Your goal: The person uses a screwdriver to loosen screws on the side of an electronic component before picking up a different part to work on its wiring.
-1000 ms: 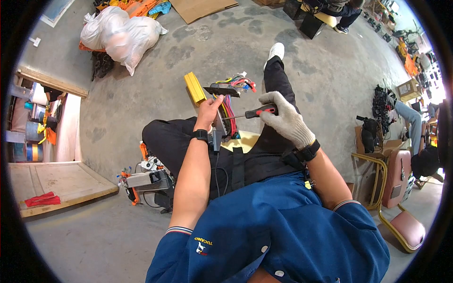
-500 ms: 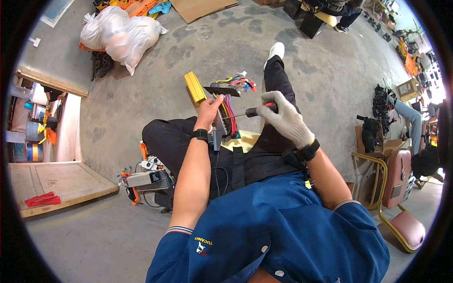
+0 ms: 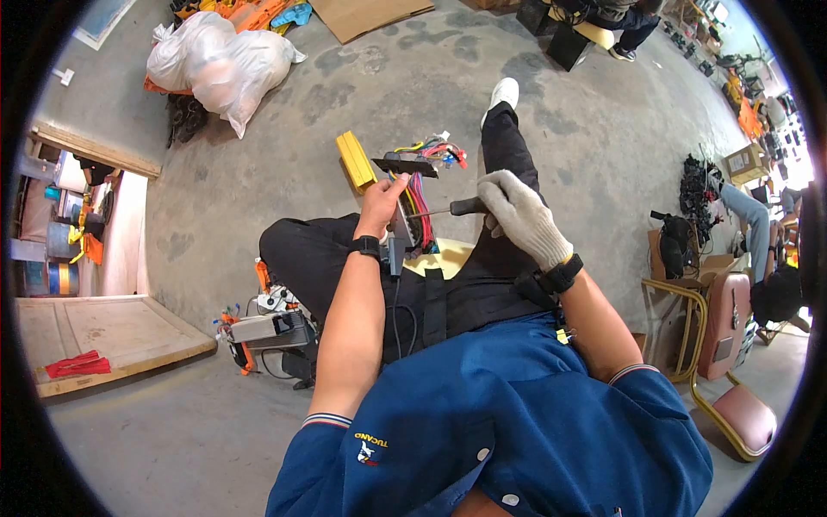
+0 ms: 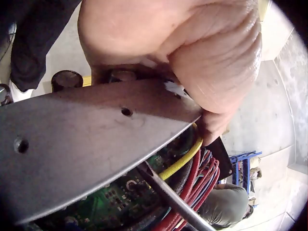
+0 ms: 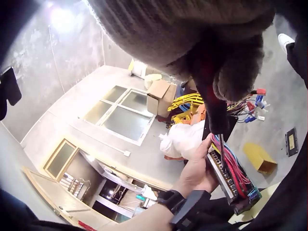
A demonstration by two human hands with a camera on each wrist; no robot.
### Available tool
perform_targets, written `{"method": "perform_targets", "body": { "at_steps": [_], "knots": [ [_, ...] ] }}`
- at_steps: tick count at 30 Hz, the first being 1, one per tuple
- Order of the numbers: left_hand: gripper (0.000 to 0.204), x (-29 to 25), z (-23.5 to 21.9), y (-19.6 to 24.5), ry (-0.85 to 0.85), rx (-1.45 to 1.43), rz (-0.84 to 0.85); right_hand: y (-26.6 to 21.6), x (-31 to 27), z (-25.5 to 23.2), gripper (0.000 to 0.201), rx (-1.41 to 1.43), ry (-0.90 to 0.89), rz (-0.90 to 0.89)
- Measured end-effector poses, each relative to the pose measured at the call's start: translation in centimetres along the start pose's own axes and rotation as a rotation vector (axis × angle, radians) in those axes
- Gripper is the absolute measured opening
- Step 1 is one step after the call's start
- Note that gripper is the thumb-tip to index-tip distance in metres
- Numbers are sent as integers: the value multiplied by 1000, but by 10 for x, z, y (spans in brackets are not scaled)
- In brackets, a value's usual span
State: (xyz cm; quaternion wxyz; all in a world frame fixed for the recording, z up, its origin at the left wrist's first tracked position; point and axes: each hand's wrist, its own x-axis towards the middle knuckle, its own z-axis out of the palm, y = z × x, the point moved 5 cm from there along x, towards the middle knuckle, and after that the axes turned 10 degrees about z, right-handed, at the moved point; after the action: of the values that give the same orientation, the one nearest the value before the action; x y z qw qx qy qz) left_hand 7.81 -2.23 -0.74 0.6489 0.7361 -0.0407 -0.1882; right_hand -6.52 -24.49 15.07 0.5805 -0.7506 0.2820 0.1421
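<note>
My bare left hand (image 3: pixel 379 209) grips a circuit board unit whose flat metal plate (image 4: pixel 86 130), with screw holes, fills much of the left wrist view. Below the plate's edge shows the green circuit board (image 4: pixel 113 197). A bundle of coloured wires (image 3: pixel 419 202) runs along the unit to a black end plate (image 3: pixel 405 166). My gloved right hand (image 3: pixel 521 215) holds a screwdriver (image 3: pixel 468 206) by its handle, mostly covered by the glove. Its shaft (image 4: pixel 175 202) points leftward to the unit, the tip right at the plate's edge, over the board.
A yellow metal housing (image 3: pixel 355 162) lies on the floor beyond the left hand. Loose connectors (image 3: pixel 444 151) spread past the black end plate. At my left side sits other equipment (image 3: pixel 271 327) with fins and wires. White bags (image 3: pixel 224 69) and a chair (image 3: pixel 702 345) stand farther off.
My right hand's fingers have rolled over the screwdriver handle, covering the red part seen earlier. The shaft still reaches the unit, and the left hand has stayed in place.
</note>
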Motion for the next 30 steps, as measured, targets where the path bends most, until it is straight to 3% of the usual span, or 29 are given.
{"method": "perform_targets", "body": {
  "at_steps": [1, 3, 4, 6, 10, 12, 16, 18, 21, 22, 24, 25, 27, 28, 30],
  "knots": [
    [41, 2, 0, -2, -3, 7, 3, 2, 2, -1, 27, -1, 1, -1],
    [41, 2, -1, -2, -6, 15, 4, 3, 4, -1, 28, -84, -6, -214],
    [41, 2, -2, -2, -6, 17, 3, 7, 6, 0, 28, -84, -6, -213],
    [40, 1, -2, -2, -4, 18, 0, -2, 0, 0, 24, -185, 86, -506],
    [41, -1, -1, 1, 2, 8, 1, -8, -3, 0, 25, -146, 189, -485],
    [41, 0, 1, 2, 6, 11, 3, 1, 0, 0, 27, 44, -26, 3],
    [48, -2, 1, 6, 32, 12, 42, 8, 7, -1, 31, -36, -24, -200],
    [48, 0, 1, 2, 32, 6, 41, -1, 1, -1, 30, -128, 29, -458],
    [48, 1, 0, 1, 31, -22, 45, -6, -2, 1, 28, -150, 105, -534],
    [44, 1, -1, 0, 13, -10, 22, -8, -3, 3, 28, -150, 105, -534],
    [41, 1, -2, -3, -7, 2, 0, -3, -1, 1, 28, -30, 85, -223],
    [41, 2, -1, -4, -8, -4, 1, -7, -3, -2, 28, -30, 87, -224],
    [41, 1, 0, -2, -5, -10, 0, 0, 0, -2, 29, 29, -27, 17],
    [44, 1, 1, -1, 15, -13, 23, 6, 3, -2, 29, 29, -28, 18],
    [48, 2, 1, -2, 35, -16, 46, 3, 6, -1, 30, -44, 11, -278]
  ]
}}
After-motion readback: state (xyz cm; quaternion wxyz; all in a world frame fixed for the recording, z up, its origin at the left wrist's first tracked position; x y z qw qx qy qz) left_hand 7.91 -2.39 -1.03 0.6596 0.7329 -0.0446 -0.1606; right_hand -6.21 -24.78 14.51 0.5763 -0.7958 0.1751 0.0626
